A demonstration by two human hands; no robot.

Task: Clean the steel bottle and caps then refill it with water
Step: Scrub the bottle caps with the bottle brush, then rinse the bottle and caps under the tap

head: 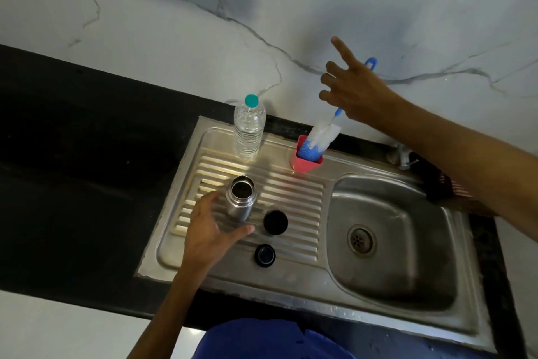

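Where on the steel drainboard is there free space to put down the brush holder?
Free: the ribbed drainboard between the pink holder and the larger black cap; also its front strip below the small cap. Crowded: around the steel bottle, where the left hand and both caps sit.

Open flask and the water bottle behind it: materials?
Flask: looks like brushed steel, grey sheen with soft reflections, dark inside. Water bottle: clear ribbed plastic, see-through, with a teal cap, probably plastic too.
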